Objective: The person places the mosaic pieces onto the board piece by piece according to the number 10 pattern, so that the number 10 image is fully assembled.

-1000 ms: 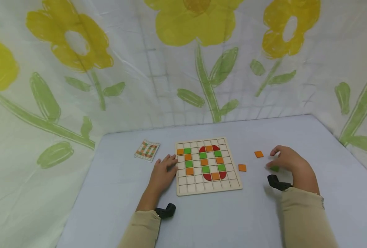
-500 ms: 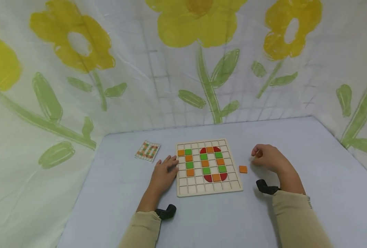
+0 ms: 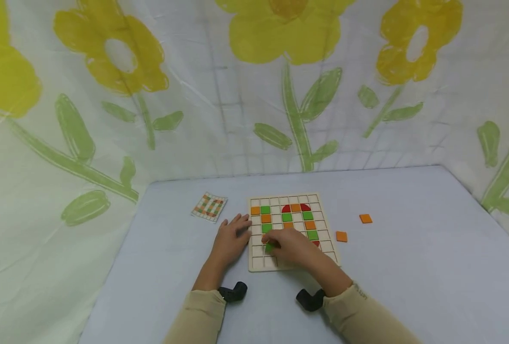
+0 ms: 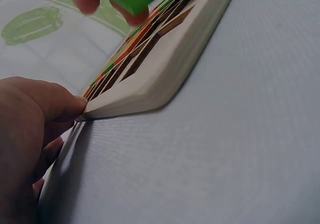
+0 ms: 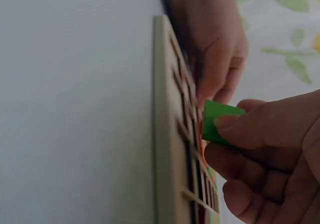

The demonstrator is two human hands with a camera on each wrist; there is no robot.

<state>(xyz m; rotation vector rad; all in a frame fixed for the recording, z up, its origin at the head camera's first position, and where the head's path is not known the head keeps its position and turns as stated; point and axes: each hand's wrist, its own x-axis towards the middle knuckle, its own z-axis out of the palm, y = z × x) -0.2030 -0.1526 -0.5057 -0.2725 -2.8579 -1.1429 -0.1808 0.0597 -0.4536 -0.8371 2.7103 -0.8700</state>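
A wooden grid board [image 3: 257,262] lies on the table, its cells partly filled with orange, green and red tiles. In the head view my left hand [image 3: 230,242] rests at the board's left edge, fingers relaxed. The left wrist view has that thumb [image 4: 65,101] touching the board's rim. My right hand [image 3: 295,246] is over the board's lower left and pinches a green square tile [image 5: 211,115] between thumb and fingers. The tile is tilted, close above the grid, just below the left column of tiles. My right hand hides part of the tile pattern.
A small patterned card [image 3: 209,207] lies beyond the left hand. Right of the board are two loose orange tiles, one near its edge [image 3: 342,236] and one farther off [image 3: 365,218]. A flower-printed cloth [image 3: 241,143] hangs behind the table [image 3: 409,267].
My right hand picked up the green tile at the right and moved left with it, over the board. The left hand has stayed at the board's edge.
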